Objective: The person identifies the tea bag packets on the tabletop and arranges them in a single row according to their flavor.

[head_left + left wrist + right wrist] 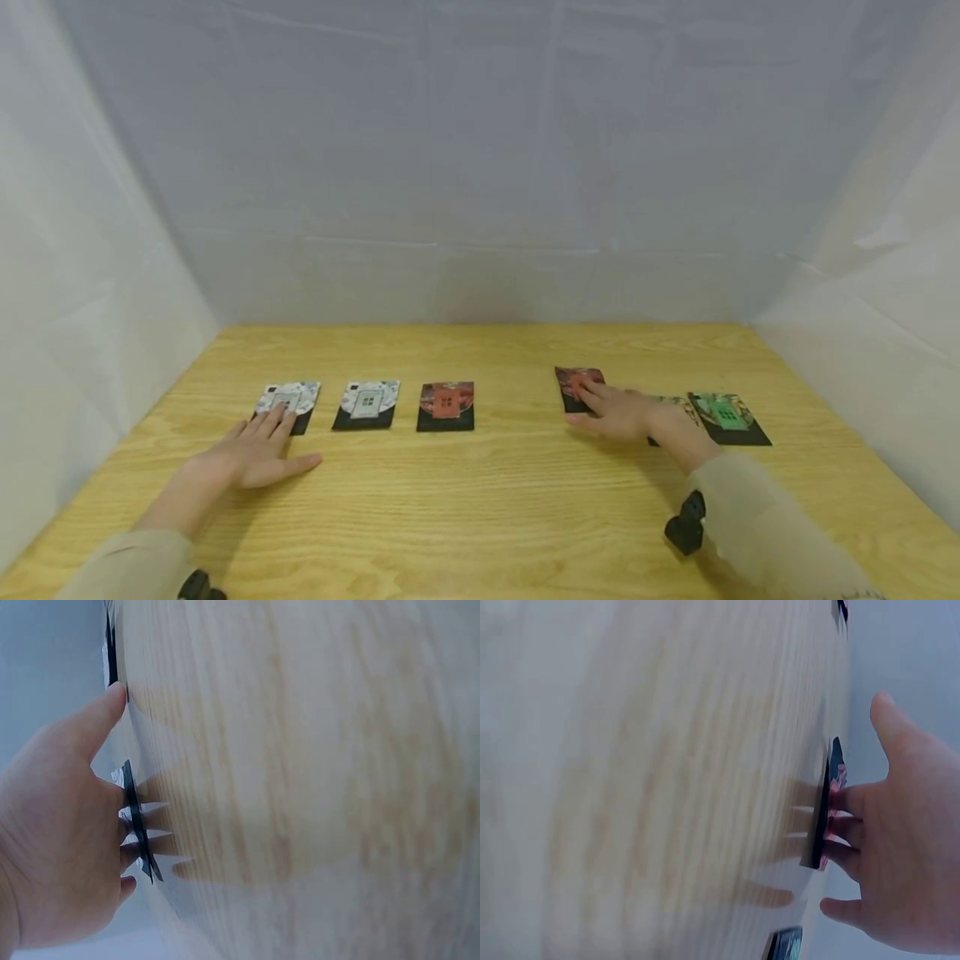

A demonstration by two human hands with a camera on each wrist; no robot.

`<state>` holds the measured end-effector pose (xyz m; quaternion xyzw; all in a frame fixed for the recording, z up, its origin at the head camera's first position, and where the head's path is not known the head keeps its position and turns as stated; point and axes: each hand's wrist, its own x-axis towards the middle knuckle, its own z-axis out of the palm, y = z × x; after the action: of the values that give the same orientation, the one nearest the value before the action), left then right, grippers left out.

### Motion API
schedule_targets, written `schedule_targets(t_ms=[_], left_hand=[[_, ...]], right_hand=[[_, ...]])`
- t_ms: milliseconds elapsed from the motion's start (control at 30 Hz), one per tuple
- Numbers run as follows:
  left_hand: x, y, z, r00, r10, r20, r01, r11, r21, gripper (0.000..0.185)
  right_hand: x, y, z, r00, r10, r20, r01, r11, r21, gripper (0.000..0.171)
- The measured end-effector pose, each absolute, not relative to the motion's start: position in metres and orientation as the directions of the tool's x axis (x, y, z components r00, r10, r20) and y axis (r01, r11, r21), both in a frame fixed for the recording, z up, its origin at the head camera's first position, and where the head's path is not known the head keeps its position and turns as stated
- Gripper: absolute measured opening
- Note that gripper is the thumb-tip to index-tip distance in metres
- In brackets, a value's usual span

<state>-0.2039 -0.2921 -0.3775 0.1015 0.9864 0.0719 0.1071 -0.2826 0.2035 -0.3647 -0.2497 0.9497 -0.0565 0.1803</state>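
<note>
My left hand (251,457) lies with straight fingers on a white-patterned flat packet (306,395) with a black lower end, at the left of the table. In the left wrist view, several fingers of the left hand (56,832) touch the packet's face, and the thumb stands apart. On the right, the fingers of my right hand (618,413) reach over a red-patterned packet (577,375), partly covering it. The right wrist view shows the right hand (915,832) with extended fingertips against that red packet (836,776), its thumb spread away.
Between the hands lie another white packet (366,403) and another red packet (447,405). A packet (678,403) partly hidden by the right wrist and a green packet (726,414) lie on the right. The wooden table (450,517) is enclosed by white sheeting (480,150).
</note>
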Motion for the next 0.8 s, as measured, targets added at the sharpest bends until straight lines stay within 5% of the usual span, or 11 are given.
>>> schedule_targets(t_ms=[800], left_hand=[[-0.203,-0.292,-0.377,-0.955,0.220,-0.199,0.189,0.968,0.166,0.098]], right_hand=[[-0.257,0.166,-0.370,-0.811,-0.538,-0.230,-0.540,0.839,-0.058,0.078]])
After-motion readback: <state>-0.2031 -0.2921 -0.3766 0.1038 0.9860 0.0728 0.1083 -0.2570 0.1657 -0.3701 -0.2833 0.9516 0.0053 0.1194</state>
